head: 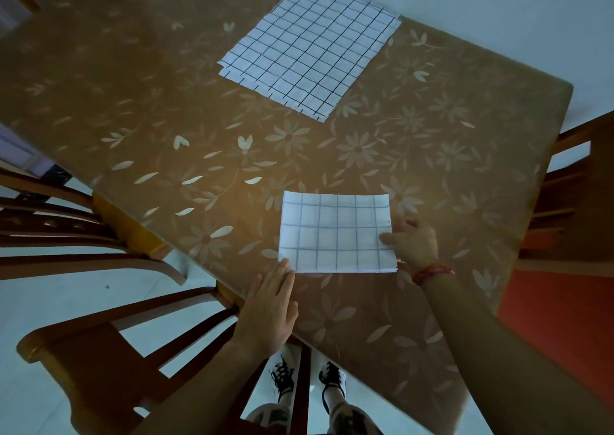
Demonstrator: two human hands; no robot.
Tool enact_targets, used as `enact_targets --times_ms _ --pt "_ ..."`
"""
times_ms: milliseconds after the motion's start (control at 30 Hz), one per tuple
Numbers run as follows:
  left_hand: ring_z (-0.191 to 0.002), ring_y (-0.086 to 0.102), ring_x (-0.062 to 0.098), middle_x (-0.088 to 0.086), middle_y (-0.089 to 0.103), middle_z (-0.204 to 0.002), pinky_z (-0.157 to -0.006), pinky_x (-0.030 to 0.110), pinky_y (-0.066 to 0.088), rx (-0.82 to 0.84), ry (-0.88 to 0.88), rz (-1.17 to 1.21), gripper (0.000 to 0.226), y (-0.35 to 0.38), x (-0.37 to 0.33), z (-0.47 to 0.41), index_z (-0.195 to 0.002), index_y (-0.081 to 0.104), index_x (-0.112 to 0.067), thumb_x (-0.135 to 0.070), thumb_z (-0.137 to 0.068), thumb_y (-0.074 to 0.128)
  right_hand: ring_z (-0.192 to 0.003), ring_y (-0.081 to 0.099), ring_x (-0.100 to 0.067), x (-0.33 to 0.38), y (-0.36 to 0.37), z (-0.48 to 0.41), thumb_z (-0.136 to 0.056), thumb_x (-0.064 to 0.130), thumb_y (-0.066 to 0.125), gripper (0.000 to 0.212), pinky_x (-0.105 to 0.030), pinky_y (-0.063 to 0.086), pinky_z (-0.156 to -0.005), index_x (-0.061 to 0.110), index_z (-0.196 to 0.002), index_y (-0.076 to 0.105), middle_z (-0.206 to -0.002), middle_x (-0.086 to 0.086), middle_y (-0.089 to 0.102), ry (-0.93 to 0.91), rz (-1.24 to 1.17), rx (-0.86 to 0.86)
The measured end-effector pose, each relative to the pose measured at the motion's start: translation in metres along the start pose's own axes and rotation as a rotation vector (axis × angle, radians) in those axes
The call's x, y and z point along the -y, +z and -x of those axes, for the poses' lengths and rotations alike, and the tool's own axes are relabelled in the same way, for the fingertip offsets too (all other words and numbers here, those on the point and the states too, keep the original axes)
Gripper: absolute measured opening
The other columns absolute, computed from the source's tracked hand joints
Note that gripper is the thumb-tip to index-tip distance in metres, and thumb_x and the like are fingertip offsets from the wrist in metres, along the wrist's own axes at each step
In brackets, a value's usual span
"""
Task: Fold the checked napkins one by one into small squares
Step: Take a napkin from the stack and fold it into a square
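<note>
A folded white napkin (337, 233) with a faint grey check lies near the table's front edge, in layers. My right hand (413, 243) pinches its right edge, thumb on top of the cloth. My left hand (270, 305) lies flat on the table with straight fingers, its fingertips touching the napkin's lower left corner. Farther back sits a stack of unfolded checked napkins (309, 47) with black lines, spread flat, its edges slightly offset.
The table (166, 119) wears a brown floral cover under a clear sheet. Wooden chairs stand at the left (66, 222), at the front left (109, 365) and at the right (571, 185). My shoes (307, 379) show below the table edge.
</note>
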State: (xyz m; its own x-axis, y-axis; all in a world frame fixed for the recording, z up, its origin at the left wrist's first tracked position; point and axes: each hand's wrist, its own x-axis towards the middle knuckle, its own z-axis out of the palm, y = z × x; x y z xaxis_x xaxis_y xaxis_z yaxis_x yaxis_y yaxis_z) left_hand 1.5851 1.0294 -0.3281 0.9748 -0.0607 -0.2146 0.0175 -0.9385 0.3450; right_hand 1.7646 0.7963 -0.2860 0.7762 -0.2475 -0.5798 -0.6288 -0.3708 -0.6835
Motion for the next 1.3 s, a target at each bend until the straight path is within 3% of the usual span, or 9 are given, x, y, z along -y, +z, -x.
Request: enact_targets --times_ms 233,367,533,733,867,1000,1133,1200,1300 --pt "-0.130 0.049 0.028 0.012 0.048 -0.144 -0.098 0.041 0.048 -0.101 0.059 0.065 0.066 -0.007 -0.029 -0.010 -0.137 0.050 -0.004 -0.023 -0.079 0.075 -0.070 0.065 -0.019 -0.013 -0.022 0.029 -0.073 0.001 0.074 0.019 -0.032 0.058 -0.066 0.008 -0.090 0.073 -0.079 -0.005 0.069 0.091 -0.239 -0.064" --pt "-0.124 0.055 0.024 0.010 0.054 -0.139 -0.104 0.029 0.025 -0.148 0.098 0.030 0.067 -0.014 -0.059 -0.022 -0.135 0.053 -0.007 -0.021 -0.074 0.080 -0.079 0.068 -0.029 -0.027 -0.017 0.043 -0.066 0.000 0.076 0.031 -0.038 0.060 -0.067 0.001 -0.097 0.070 -0.092 -0.020 0.071 0.195 -0.402 -0.084" --pt "-0.121 0.056 0.031 0.016 0.053 -0.137 -0.094 0.036 0.052 -0.215 0.133 0.101 0.056 -0.008 -0.070 -0.039 -0.131 0.054 -0.004 -0.007 -0.079 0.075 -0.061 0.061 -0.026 -0.032 -0.011 0.067 -0.071 -0.008 0.068 0.045 -0.032 0.053 -0.054 -0.008 -0.115 0.058 -0.086 -0.022 0.064 0.274 -0.635 0.028" --pt "-0.077 0.070 0.026 0.008 0.072 -0.105 -0.063 0.029 0.056 -0.248 0.133 -0.053 0.060 -0.029 -0.078 -0.046 -0.101 0.074 -0.009 -0.019 -0.045 0.095 -0.101 0.066 -0.038 -0.034 -0.008 0.088 -0.078 -0.012 0.061 0.038 -0.053 0.054 -0.086 0.003 -0.113 0.064 -0.109 -0.019 0.070 0.275 -0.682 0.306" --pt "-0.109 0.063 0.030 0.008 0.062 -0.130 -0.089 0.037 0.052 -0.198 0.102 0.178 0.049 -0.017 -0.060 -0.049 -0.121 0.066 -0.008 -0.003 -0.074 0.078 -0.091 0.067 -0.032 -0.040 -0.019 0.095 -0.076 -0.023 0.054 0.055 -0.039 0.053 -0.072 0.011 -0.120 0.057 -0.113 -0.015 0.068 0.119 -0.665 0.543" --pt "-0.128 0.051 0.024 0.000 0.053 -0.140 -0.102 0.039 0.047 -0.141 0.159 0.357 0.051 -0.005 -0.037 -0.045 -0.130 0.060 -0.014 0.007 -0.084 0.061 -0.080 0.060 -0.033 -0.066 -0.031 0.077 -0.063 -0.027 0.058 0.080 -0.031 0.046 -0.053 0.019 -0.128 0.049 -0.105 -0.023 0.068 -0.011 -0.456 0.442" --pt "-0.129 0.049 0.017 -0.002 0.051 -0.138 -0.107 0.017 0.033 -0.113 0.228 0.445 0.058 -0.007 -0.028 -0.037 -0.125 0.063 -0.011 0.020 -0.076 0.060 -0.093 0.069 -0.015 -0.107 -0.039 0.051 -0.060 0.005 0.083 0.085 -0.033 0.059 -0.070 0.029 -0.133 0.047 -0.118 0.002 0.067 -0.131 -0.055 0.273" --pt "-0.129 0.048 0.020 0.004 0.053 -0.137 -0.107 0.027 0.037 -0.103 0.272 0.449 0.055 -0.005 -0.022 -0.035 -0.124 0.064 -0.009 0.017 -0.076 0.062 -0.089 0.067 -0.010 -0.128 -0.039 0.041 -0.040 0.015 0.093 0.072 -0.023 0.058 -0.065 0.020 -0.107 0.066 -0.116 -0.003 0.068 -0.108 0.118 0.188" --pt "-0.123 0.053 0.024 0.009 0.060 -0.130 -0.104 0.035 0.041 -0.163 0.247 0.393 0.050 -0.005 -0.014 -0.032 -0.116 0.069 -0.007 0.010 -0.070 0.076 -0.080 0.067 0.003 -0.094 -0.029 0.056 -0.062 0.009 0.080 0.028 -0.012 0.052 -0.068 0.027 -0.083 0.076 -0.086 0.014 0.073 -0.353 0.299 0.102"
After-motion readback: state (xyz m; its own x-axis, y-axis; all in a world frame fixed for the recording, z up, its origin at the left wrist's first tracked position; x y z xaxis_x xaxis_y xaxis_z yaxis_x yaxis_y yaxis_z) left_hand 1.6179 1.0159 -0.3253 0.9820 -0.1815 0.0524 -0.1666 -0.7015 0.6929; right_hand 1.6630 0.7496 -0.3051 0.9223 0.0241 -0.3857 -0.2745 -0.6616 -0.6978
